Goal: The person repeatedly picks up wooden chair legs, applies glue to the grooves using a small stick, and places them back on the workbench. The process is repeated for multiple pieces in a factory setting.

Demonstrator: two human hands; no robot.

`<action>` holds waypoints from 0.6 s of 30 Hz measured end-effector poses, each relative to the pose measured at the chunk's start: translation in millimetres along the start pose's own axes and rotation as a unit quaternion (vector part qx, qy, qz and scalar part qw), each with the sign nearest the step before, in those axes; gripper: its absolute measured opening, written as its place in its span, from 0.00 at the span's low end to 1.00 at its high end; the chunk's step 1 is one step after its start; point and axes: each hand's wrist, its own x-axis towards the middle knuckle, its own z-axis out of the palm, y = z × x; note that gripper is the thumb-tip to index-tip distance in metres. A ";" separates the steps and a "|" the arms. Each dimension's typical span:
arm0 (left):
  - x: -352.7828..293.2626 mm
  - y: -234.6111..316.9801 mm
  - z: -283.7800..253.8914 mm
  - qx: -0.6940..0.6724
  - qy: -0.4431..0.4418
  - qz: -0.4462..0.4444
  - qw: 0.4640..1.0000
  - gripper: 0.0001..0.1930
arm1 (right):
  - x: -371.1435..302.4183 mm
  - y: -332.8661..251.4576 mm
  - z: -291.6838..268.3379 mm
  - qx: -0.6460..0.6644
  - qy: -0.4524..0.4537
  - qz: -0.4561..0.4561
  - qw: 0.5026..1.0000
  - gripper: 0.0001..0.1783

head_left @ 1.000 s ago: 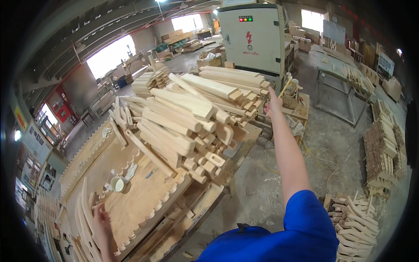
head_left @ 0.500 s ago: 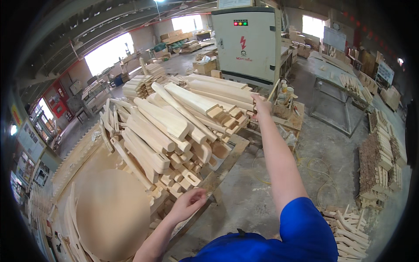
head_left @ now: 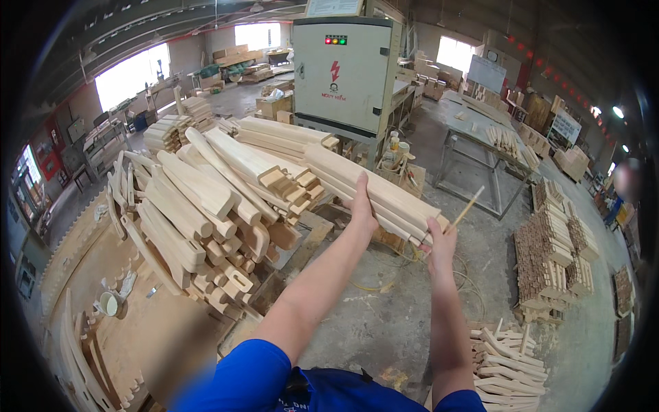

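A bundle of long pale wooden pieces (head_left: 374, 182), several lying side by side, is held off the right side of a large pile. My left hand (head_left: 362, 207) is closed on its near long side, around the middle. At the bundle's near right end, my right hand (head_left: 441, 244) grips the pieces, its fingers partly hidden. A thin yellowish stick (head_left: 469, 204), like a pencil or brush, also pokes out of the right hand, pointing up and right. Left of my arms lies the pile of shaped wooden parts (head_left: 185, 199), with rounded and slotted ends.
A grey electrical cabinet (head_left: 343, 75) stands behind the pile. Bottles and a cup (head_left: 397, 147) sit on a small stand beside it. To the right are a metal-framed table (head_left: 480, 134) and stacked wood (head_left: 549, 254). Curved parts (head_left: 504, 367) lie at lower right; a white cup (head_left: 108, 303) is at lower left.
My left hand has moved from the pile's front to the bundle's side and closed on it. My right hand has drawn the bundle right and nearer, off the pile. The view has turned right.
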 end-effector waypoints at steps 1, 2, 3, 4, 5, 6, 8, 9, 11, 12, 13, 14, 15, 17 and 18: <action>0.8 -5.9 -5.0 0.012 -0.014 -0.015 1.000 0.53 | -10.0 6.6 -9.4 0.004 0.011 -0.014 1.000 0.31; -0.3 -5.1 -12.7 0.022 -0.024 -0.021 0.999 0.52 | -18.3 11.6 -13.3 0.011 0.013 -0.026 1.000 0.30; -10.8 -14.7 -15.3 0.049 -0.023 -0.023 0.998 0.48 | -28.8 21.2 -25.5 0.008 0.027 -0.034 0.999 0.29; -32.8 -34.4 -7.7 0.086 0.006 -0.038 0.996 0.39 | -43.3 26.3 -48.1 -0.003 0.049 -0.045 0.998 0.28; -47.0 -35.2 -13.8 0.098 -0.018 -0.028 0.995 0.39 | -60.7 26.7 -53.2 0.000 0.043 -0.062 0.997 0.27; -60.9 -31.9 -17.4 0.109 -0.048 -0.011 0.993 0.39 | -74.6 36.9 -66.5 0.032 0.039 -0.078 0.996 0.25; -98.5 -29.0 -15.7 0.101 -0.102 0.037 0.989 0.39 | -94.1 45.8 -108.7 0.090 -0.018 -0.037 0.995 0.23; -116.7 -24.4 -16.7 0.109 -0.109 0.060 0.986 0.39 | -105.0 40.9 -119.8 0.117 -0.075 0.031 0.990 0.22; -147.2 -17.3 -17.8 0.120 -0.148 0.084 0.978 0.41 | -105.9 51.1 -125.1 0.142 -0.014 0.028 0.989 0.16; -157.8 -8.7 -21.7 0.130 -0.181 0.098 0.970 0.43 | -105.9 53.9 -120.9 0.162 0.012 0.042 0.986 0.15; -166.9 1.4 -28.2 0.141 -0.188 0.130 0.963 0.46 | -106.6 40.8 -107.5 0.204 0.030 0.080 0.975 0.14; -176.3 10.2 -33.2 0.155 -0.200 0.157 0.955 0.49 | -106.9 28.1 -93.6 0.241 0.057 0.116 0.962 0.13; -186.1 21.9 -38.2 0.154 -0.226 0.187 0.944 0.54 | -104.3 24.9 -86.7 0.203 0.019 0.093 0.975 0.14; -211.7 63.6 -54.4 0.218 -0.214 0.261 0.916 0.57 | -100.1 31.0 -72.4 0.139 -0.053 0.049 0.988 0.15; -226.2 84.8 -64.7 0.255 -0.211 0.292 0.897 0.59 | -104.0 34.1 -59.6 0.153 -0.087 0.062 0.982 0.15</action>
